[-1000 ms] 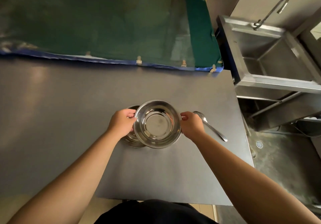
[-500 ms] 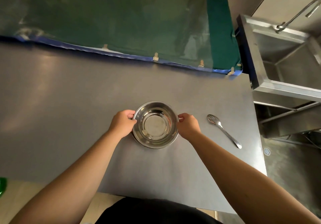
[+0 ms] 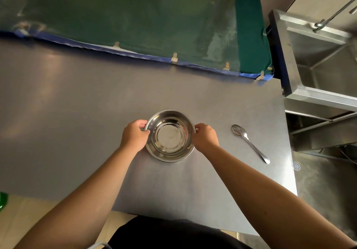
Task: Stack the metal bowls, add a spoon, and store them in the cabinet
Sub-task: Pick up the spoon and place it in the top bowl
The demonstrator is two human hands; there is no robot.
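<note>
The fingers of the left hand (image 3: 135, 135) curl over the left rim of the stacked metal bowls (image 3: 170, 135), with the thumb on the rim edge. The fingers of the right hand (image 3: 205, 136) are closed on the right rim in the same way. So both hands grasp the stack, one on each side. The bowls sit nested on the grey table (image 3: 77, 113), near its middle and a little toward the near edge. At the near side a second rim shows under the upper one, so the top bowl seems seated, though I cannot tell if it is fully level.

The spoon (image 3: 249, 142) lies alone to the right of the bowls, well apart from them, with its handle pointing toward the near right corner of the table.

What may go wrong: the metal is smooth, and if one hand lets go to reach for the spoon, the stack could slide on the table. The spoon is near the right edge; a careless push could send it to the floor. A spoon dropped into the bowls could also roll when the stack is carried, if the stack is tilted. The cabinet is not visible here.
</note>
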